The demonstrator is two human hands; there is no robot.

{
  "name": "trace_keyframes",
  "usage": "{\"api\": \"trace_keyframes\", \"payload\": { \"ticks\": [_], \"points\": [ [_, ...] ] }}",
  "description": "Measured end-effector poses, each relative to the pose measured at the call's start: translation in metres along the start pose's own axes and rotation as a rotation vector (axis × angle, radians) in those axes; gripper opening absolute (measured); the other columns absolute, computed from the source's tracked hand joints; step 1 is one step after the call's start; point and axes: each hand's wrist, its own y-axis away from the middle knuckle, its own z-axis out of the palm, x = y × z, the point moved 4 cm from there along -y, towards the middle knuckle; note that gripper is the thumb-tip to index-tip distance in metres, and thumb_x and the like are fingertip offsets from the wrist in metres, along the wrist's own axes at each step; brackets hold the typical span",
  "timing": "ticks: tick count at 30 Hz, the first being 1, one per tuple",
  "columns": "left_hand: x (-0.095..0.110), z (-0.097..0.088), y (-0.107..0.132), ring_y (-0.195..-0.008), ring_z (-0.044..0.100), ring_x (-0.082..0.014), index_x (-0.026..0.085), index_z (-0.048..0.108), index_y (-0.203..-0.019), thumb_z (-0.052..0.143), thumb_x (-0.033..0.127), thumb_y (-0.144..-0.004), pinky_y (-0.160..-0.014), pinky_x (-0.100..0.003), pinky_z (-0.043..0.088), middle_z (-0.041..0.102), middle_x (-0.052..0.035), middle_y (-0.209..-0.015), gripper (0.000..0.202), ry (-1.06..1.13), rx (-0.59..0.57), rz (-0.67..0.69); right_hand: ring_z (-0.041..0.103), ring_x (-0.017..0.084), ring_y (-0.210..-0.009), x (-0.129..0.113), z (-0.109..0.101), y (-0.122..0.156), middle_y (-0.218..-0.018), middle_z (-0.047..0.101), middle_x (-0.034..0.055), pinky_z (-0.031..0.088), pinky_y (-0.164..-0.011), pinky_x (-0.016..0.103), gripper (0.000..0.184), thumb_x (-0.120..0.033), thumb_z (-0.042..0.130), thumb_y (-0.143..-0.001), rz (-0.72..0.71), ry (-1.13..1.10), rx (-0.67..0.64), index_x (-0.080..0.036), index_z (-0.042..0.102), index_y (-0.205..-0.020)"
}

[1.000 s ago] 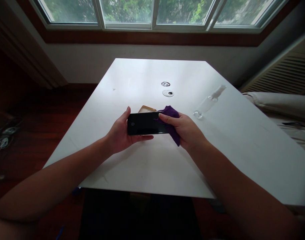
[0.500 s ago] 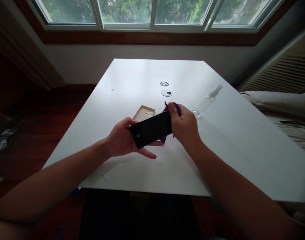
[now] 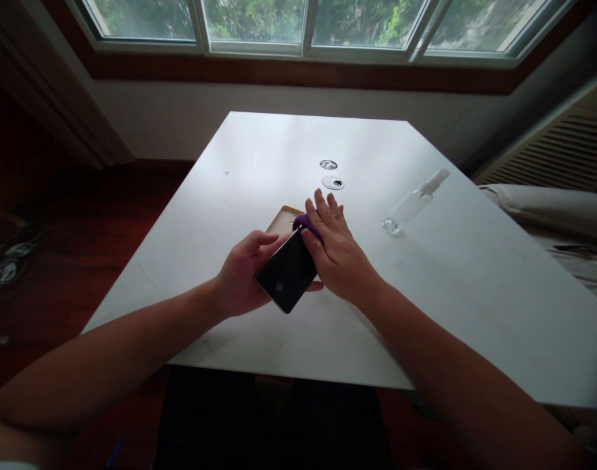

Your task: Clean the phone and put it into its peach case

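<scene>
My left hand (image 3: 242, 273) grips a black phone (image 3: 286, 272) from below, tilted so its near end points toward me. Over the phone's far end lies my right hand (image 3: 335, 251), fingers stretched flat and pressing a purple cloth (image 3: 304, 222) against it. Only a small edge of the cloth shows under the fingers. A tan phone case (image 3: 282, 220) lies on the white table (image 3: 259, 156) just behind the hands.
A clear spray bottle (image 3: 412, 203) lies on its side to the right of my hands. Two round cable holes (image 3: 332, 182) sit in the table's middle. Beyond the table are windows; a cushion lies at the right; cables lie on the dark floor left.
The phone has turned from lying crosswise to pointing toward me. My right hand went from gripping its end with the cloth to lying flat over it.
</scene>
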Motion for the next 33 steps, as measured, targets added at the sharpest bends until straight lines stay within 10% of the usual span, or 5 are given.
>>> {"api": "trace_keyframes", "payload": {
  "ticks": [11,21,33],
  "points": [
    [0.002,-0.001,-0.006,-0.138,0.053,-0.0318,0.017,0.055,-0.147,0.029,0.08,-0.097,-0.12,-0.047,0.036,0.064,-0.015,-0.137,0.085,0.101,0.134,0.159,-0.011,0.023,-0.158,-0.04,0.033,0.018,-0.171,-0.008,0.0089,0.001,-0.13,0.054,0.071,-0.043,0.028,-0.11,-0.308,0.067,-0.225,-0.018,-0.007,-0.166],
    [0.013,-0.014,0.003,-0.12,0.065,-0.0401,0.005,0.067,-0.127,0.021,0.1,-0.078,-0.102,-0.054,0.052,0.072,-0.0233,-0.109,0.116,0.079,0.308,0.0,-0.002,0.027,-0.159,-0.062,0.027,0.028,-0.169,0.001,0.0171,0.004,-0.131,0.049,0.087,-0.061,0.042,-0.104,-0.561,0.034,-0.391,-0.003,0.016,-0.164],
    [0.002,-0.002,-0.008,-0.133,0.057,-0.0323,0.02,0.055,-0.148,0.024,0.087,-0.092,-0.114,-0.048,0.043,0.065,-0.014,-0.135,0.092,0.055,0.037,0.099,-0.001,0.022,-0.16,0.003,0.023,0.006,-0.172,0.0,0.0088,0.004,-0.131,0.051,0.072,-0.056,0.024,-0.109,-0.167,0.16,-0.216,-0.017,0.007,-0.167]
  ]
}}
